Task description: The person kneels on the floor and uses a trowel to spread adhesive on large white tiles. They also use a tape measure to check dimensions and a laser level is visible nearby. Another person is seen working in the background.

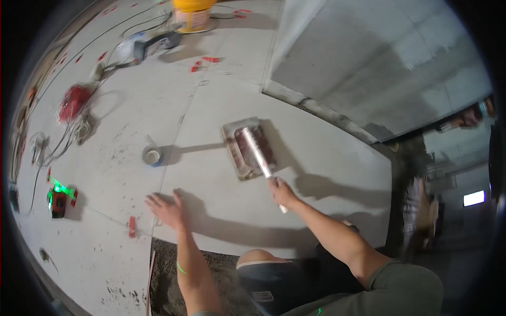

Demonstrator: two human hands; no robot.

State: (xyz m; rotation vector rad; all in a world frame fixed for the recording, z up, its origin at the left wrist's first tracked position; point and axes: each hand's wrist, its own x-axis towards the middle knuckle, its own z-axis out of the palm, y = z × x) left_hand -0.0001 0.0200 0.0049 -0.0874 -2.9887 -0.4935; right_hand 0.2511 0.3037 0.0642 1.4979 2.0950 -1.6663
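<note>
My right hand (282, 194) is closed round a silver handle (258, 151), which slants up and away to the left. The handle lies over a rectangular reddish-brown block (240, 155) with pale, dirty edges, above or on a large light-grey floor tile (327, 158). Blur keeps me from telling whether handle and block are joined. Fingers spread, my left hand (167, 210) is at the tile's left side, near a joint, and holds nothing. A small round cup (152, 155) stands beyond it. Close to its left is a red tile wedge (132, 226).
Wet mortar (174, 276) shows at the near tile edge. Left stands a laser level (57, 204) with green light. Farther off are a red thing in clear plastic (75, 102), a corded power tool (150, 46), red wedges (203, 63) and a yellow bucket (192, 16). A grey wall (363, 68) rises right.
</note>
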